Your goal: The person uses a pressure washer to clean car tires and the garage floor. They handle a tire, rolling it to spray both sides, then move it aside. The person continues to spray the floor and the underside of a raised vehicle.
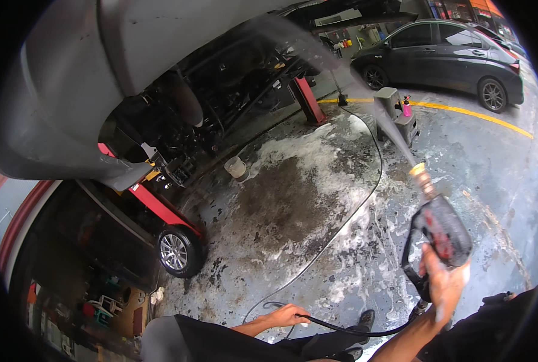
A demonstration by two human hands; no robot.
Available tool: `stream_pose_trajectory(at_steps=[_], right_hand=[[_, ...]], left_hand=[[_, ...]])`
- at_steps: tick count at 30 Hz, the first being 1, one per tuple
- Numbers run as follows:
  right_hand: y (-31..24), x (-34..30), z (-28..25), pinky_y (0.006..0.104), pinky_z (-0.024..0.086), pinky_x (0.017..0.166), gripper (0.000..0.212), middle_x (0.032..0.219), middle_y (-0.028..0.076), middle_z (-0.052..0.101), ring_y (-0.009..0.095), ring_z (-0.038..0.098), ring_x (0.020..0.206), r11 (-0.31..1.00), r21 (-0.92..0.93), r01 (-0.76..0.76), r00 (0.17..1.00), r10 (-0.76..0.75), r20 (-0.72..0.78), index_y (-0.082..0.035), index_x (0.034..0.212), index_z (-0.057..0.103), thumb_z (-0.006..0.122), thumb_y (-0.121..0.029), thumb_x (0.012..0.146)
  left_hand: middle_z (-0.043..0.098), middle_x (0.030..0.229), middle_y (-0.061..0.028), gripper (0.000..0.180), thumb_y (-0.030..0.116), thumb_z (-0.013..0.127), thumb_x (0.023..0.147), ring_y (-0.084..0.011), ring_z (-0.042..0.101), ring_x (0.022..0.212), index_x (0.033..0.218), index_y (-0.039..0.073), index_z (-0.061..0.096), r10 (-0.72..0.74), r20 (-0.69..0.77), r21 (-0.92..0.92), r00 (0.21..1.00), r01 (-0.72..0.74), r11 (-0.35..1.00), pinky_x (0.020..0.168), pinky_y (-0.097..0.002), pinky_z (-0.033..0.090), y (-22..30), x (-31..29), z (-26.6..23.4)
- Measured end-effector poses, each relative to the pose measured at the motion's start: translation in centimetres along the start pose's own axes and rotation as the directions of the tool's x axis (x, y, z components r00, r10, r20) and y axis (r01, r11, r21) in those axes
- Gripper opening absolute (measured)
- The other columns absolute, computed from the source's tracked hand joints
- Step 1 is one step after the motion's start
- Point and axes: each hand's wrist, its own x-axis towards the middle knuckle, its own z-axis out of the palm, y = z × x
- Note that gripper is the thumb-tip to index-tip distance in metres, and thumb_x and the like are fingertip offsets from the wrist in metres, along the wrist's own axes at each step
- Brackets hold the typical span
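Black spray gun (pixel 443 232): stood at the right of the head view, above the wet floor (pixel 498 175), its nozzle directed up and left.
Right hand (pixel 444 279): you had it wrapped around the gun's handle; finger pressure on the trigger could not be told.
Brass nozzle (pixel 426 181): ended in a yellow tip and discharged a pale spray (pixel 396 130) toward the raised vehicle (pixel 178 36).
Left hand (pixel 286 315): you had it closed around the black hose (pixel 356 332), low in the view, left of the gun.
Floor surface: carried white suds (pixel 299 146) around a dark, dirty patch (pixel 278 199).
White bucket (pixel 237 170): stood on the floor near the vehicle's underside.
Wheel (pixel 175 251): stood upright by a red lift arm (pixel 163 208), to the left.
Pink bottle (pixel 407 107): rested on a grey stand (pixel 409 130), beyond the nozzle.
Dark grey car (pixel 438 57): was parked at the upper right, behind a curved yellow line (pixel 456 108).
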Motion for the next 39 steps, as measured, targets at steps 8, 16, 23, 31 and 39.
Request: stream_pose_trajectory(at_steps=[8, 16, 23, 31, 39], right_hand=[[1.4, 2.9, -2.6, 0.0246, 0.054, 0.071, 0.073, 0.101, 0.014, 0.071, 0.019, 0.068, 0.079, 0.963, -0.118, 0.241, 0.727, -0.099, 0.68, 0.007, 0.128, 0.053, 0.085, -0.007, 0.063], [1.4, 7.6, -0.7, 0.0267, 0.053, 0.069, 0.055, 0.096, 0.01, 0.072, 0.013, 0.066, 0.072, 0.991, 0.071, -0.114, 0.942, 0.085, 0.325, 0.004, 0.123, 0.058, 0.077, -0.006, 0.072], [1.6, 10.6, 0.6, 0.0284, 0.05, 0.057, 0.037, 0.078, 0.007, 0.068, 0.014, 0.063, 0.065, 0.986, -0.101, -0.13, 0.991, 0.132, 0.016, 0.004, 0.111, 0.063, 0.072, -0.013, 0.08], [1.7, 10.5, 0.0, 0.0283, 0.054, 0.072, 0.039, 0.085, 0.008, 0.071, 0.017, 0.066, 0.073, 0.997, -0.07, -0.012, 0.958, 0.032, 0.285, 0.002, 0.106, 0.068, 0.076, -0.021, 0.076], [1.3, 11.5, -0.1, 0.0266, 0.051, 0.063, 0.048, 0.091, 0.006, 0.069, 0.015, 0.064, 0.072, 0.838, -0.233, 0.494, 0.749, -0.274, 0.603, -0.003, 0.118, 0.065, 0.072, -0.003, 0.071]], left_hand=[[0.07, 0.096, -0.0163, 0.04, 0.036, 0.069, 0.09, -0.0308, 0.066, 0.082, 0.109, 0.002, 0.069, 0.058, 0.107, 0.01, 0.993, -0.059, 0.998, 0.072, -0.0375, 0.052, 1.4, 5.1, -1.7], [0.069, 0.091, -0.0158, 0.041, 0.039, 0.068, 0.091, -0.0312, 0.065, 0.08, 0.108, 0.001, 0.07, 0.095, 0.043, -0.012, 0.995, -0.095, 0.995, 0.07, -0.039, 0.05, 0.2, 9.8, -4.9], [0.068, 0.089, -0.0144, 0.036, 0.035, 0.07, 0.09, -0.0303, 0.064, 0.078, 0.107, 0.002, 0.07, 0.211, -0.029, 0.033, 0.977, -0.21, 0.977, 0.068, -0.0384, 0.049, 1.3, 14.9, -7.4], [0.068, 0.088, -0.0152, 0.036, 0.035, 0.069, 0.089, -0.0325, 0.064, 0.081, 0.104, 0.002, 0.07, 0.2, 0.032, 0.112, 0.979, -0.202, 0.973, 0.072, -0.04, 0.05, 1.5, 16.8, -8.7], [0.07, 0.093, -0.0172, 0.038, 0.037, 0.068, 0.09, -0.0333, 0.065, 0.085, 0.105, 0.001, 0.07, 0.139, 0.149, 0.065, 0.979, -0.15, 0.987, 0.073, -0.0406, 0.051, 1.9, 16.7, -9.3]])
